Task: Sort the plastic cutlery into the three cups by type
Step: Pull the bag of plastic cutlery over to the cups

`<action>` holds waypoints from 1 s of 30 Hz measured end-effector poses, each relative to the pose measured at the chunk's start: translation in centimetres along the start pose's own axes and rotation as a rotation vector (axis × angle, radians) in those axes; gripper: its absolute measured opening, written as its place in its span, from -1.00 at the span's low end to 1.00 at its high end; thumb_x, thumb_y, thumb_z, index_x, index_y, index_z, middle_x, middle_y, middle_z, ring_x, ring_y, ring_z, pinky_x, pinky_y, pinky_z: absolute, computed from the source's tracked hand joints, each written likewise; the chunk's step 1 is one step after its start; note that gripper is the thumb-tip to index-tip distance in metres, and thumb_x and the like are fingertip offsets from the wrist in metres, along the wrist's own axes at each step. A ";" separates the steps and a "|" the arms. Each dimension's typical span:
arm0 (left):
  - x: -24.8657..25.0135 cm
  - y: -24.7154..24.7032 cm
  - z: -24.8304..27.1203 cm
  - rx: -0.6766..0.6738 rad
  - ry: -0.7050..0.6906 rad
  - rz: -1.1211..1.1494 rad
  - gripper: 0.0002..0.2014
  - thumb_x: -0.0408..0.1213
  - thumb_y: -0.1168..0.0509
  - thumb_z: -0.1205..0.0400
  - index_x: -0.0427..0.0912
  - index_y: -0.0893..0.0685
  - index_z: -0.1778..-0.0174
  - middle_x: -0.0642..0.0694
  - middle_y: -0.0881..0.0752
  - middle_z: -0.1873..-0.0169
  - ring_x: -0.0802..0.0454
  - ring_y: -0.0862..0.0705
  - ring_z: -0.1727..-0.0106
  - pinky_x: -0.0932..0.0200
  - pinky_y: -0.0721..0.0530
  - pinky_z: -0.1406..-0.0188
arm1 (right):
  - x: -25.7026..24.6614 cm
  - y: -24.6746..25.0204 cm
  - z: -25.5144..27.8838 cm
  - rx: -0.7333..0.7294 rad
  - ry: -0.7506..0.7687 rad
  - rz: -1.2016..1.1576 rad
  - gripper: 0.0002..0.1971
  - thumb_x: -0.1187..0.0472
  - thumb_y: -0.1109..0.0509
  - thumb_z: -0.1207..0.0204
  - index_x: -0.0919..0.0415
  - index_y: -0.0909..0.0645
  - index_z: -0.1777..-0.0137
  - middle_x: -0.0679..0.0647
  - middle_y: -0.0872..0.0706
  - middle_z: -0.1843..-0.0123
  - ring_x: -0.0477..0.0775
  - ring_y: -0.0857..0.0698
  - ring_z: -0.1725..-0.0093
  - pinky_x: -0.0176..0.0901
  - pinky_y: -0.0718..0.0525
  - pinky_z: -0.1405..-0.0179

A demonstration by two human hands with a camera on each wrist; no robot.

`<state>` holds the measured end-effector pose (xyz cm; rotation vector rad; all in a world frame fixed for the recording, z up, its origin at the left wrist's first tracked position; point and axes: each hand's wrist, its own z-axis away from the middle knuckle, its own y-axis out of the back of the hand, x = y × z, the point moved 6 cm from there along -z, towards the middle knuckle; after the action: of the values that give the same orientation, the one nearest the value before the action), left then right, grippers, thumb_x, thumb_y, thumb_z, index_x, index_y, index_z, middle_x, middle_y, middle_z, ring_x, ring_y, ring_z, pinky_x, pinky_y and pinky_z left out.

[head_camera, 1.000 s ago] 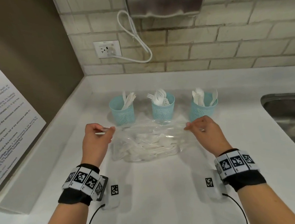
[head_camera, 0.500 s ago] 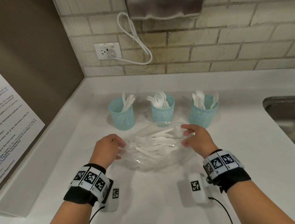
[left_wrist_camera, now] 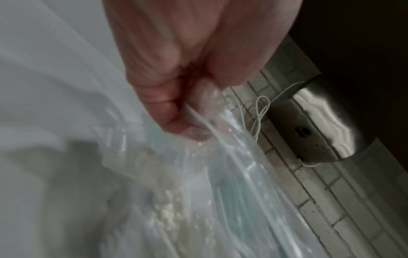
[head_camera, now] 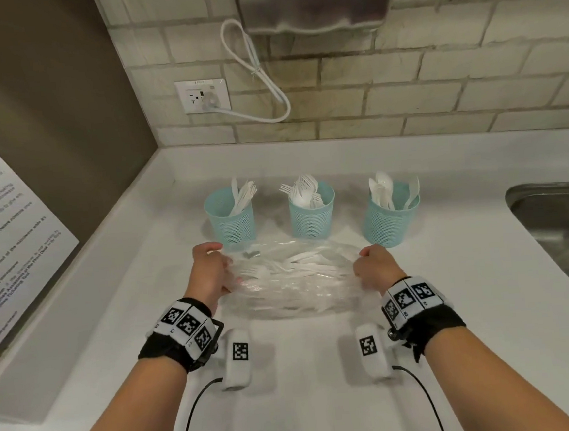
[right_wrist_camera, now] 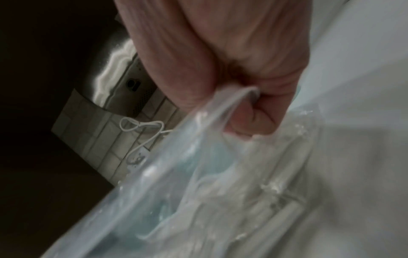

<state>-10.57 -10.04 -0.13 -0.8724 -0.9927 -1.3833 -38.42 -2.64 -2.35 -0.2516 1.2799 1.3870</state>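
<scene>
A clear plastic bag (head_camera: 292, 283) of white plastic cutlery lies on the white counter in front of three teal mesh cups. The left cup (head_camera: 231, 220) holds knives, the middle cup (head_camera: 312, 213) forks, the right cup (head_camera: 390, 218) spoons. My left hand (head_camera: 210, 273) grips the bag's left edge (left_wrist_camera: 212, 129). My right hand (head_camera: 375, 267) grips the bag's right edge (right_wrist_camera: 223, 111). Both fists are curled round bunched plastic, and the bag is stretched between them. The cutlery (head_camera: 301, 265) inside shows as a blurred white heap.
A steel sink (head_camera: 563, 228) is sunk into the counter at the right. A brown side wall with a printed notice (head_camera: 7, 246) stands at the left. A wall socket (head_camera: 203, 97) with a white cord and a steel dispenser (head_camera: 316, 1) sit on the tiled wall behind.
Both hands came together over the bag half a second ago; now they have spread apart again, each gripping an edge, and the bag is pulled wide between them.
</scene>
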 end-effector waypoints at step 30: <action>1.4 0.6 0.2 -0.083 -0.619 -1.107 -0.61 -0.14 -0.43 -0.51 0.10 -0.64 -0.27 0.13 -0.58 -0.26 0.06 -0.57 -0.19 0.11 -0.59 -0.13 | -3.2 -1.0 1.1 -0.055 0.430 0.607 -0.52 0.43 -0.21 -0.51 0.15 -0.50 -0.43 0.09 -0.53 -0.41 0.14 -0.59 -0.34 -0.07 -0.52 -0.39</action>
<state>-10.11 -10.32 1.30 -0.8492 -2.0998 -2.1149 -36.13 -3.88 -0.05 -0.2136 1.7667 1.9553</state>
